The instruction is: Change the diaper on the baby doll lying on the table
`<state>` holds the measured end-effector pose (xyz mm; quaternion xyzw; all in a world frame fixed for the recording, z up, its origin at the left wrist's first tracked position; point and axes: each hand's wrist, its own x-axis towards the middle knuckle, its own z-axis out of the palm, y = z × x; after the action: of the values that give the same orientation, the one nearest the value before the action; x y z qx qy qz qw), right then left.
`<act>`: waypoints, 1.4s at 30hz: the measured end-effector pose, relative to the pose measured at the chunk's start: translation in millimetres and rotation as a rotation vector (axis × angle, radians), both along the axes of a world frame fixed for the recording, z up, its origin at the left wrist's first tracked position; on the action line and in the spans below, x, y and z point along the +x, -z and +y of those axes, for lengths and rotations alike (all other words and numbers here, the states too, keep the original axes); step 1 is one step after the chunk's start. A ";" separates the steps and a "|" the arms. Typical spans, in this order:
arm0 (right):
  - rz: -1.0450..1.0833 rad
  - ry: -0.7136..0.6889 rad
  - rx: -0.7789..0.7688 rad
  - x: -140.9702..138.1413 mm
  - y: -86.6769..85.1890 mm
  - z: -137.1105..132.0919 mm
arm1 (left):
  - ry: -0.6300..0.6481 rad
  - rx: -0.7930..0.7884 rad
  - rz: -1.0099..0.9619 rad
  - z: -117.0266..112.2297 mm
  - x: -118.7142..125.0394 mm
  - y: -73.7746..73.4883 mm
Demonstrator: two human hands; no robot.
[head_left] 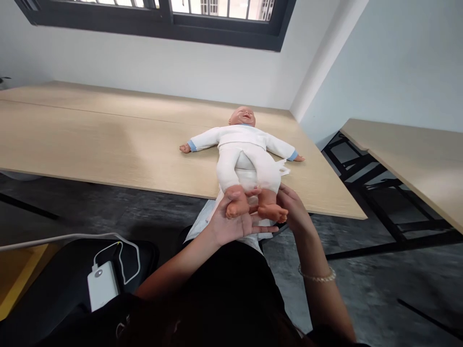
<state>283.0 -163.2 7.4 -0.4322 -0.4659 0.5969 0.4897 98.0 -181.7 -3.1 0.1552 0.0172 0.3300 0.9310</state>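
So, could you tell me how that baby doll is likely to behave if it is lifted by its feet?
The baby doll lies flat with arms splayed, so its limbs probably hang loosely. Its soft white suit may slide over the body. The left hand and right hand cup the bare feet, which look smooth, so a grip there could slip.

Lit evenly by daylight from the window point(217, 9) above; soft shadow on the table point(90, 140); edges bowed by wide-angle distortion; slightly soft throughout.

Pale wood table point(90, 140), white walls point(144, 62), dark-framed window point(162, 21), grey floor point(361, 284).
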 end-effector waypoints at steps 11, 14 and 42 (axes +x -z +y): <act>0.129 0.038 -0.048 19.7 -0.5 -32.3 | -0.236 -0.013 0.399 -9.8 -63.4 -6.8; 0.020 0.024 -0.058 30.5 1.3 -37.5 | -0.315 -0.030 0.493 -8.4 -80.9 -6.1; -1.414 0.007 0.910 -46.1 22.3 -66.5 | -0.354 -0.175 0.516 -7.0 -75.7 8.2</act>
<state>236.9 -229.8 -14.9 -0.4662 -0.8570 -0.0622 0.2106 22.3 -188.7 -11.3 0.1477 0.3075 0.4337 0.8340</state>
